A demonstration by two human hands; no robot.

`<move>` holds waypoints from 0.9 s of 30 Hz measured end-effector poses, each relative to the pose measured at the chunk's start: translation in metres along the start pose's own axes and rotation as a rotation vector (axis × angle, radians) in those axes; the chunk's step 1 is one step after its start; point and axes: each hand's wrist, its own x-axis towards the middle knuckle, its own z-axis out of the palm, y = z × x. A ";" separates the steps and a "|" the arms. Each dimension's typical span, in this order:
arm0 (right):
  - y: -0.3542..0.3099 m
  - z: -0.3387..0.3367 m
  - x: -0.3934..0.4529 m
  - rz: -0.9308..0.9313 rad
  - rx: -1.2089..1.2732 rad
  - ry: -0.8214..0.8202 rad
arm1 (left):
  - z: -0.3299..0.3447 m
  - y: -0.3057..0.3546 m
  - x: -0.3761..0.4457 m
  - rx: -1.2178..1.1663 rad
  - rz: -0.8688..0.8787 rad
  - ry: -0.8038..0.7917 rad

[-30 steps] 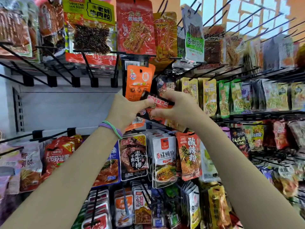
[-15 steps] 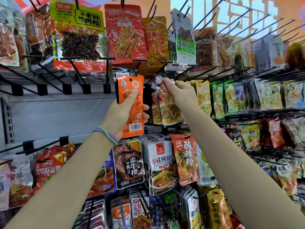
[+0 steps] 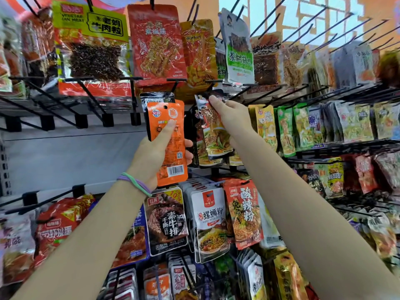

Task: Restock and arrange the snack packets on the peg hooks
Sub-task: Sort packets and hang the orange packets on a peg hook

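A: Shop wall of peg hooks (image 3: pixel 255 89), packets everywhere. Where's the orange packet (image 3: pixel 167 139)?

B: Left hand (image 3: pixel 155 156) pinches it, thumb across the front, below the middle row. Right hand (image 3: pixel 229 113) pinches a noodle packet's (image 3: pixel 213 131) top.

A: Handling?

B: Probably light, floppy, slick; hold near the hang-hole.

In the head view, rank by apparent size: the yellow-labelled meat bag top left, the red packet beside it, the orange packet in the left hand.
1. yellow-labelled bag
2. red packet
3. orange packet, though it hangs nearer the camera.
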 end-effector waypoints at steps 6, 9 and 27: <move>0.009 -0.004 -0.001 0.030 -0.006 -0.018 | 0.000 -0.001 0.001 -0.017 -0.002 0.006; 0.013 -0.003 0.002 0.093 0.000 -0.040 | 0.002 -0.001 0.001 -0.017 -0.002 0.009; -0.001 0.008 -0.066 -0.096 -0.109 -0.452 | -0.011 -0.004 -0.002 0.107 0.108 -0.113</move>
